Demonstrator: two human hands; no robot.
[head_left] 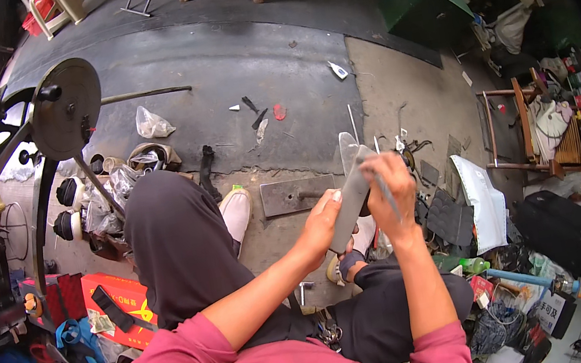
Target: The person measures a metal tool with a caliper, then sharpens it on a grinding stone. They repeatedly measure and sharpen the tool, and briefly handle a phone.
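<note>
We see the grey sole piece (350,199) above the metal plate (298,195), long axis running lower-left to upper-right. Left hand (321,223) pinches its lower edge, closed on it. Right hand (390,185) fisted around a thin tool (384,190) laid against the upper end.

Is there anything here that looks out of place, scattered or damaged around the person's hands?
Small scraps lie scattered on the dark floor mat. The left hand and right hand hold a grey sole-shaped piece, which looks intact. Clutter crowds both sides, but nothing looks spilled.
</note>
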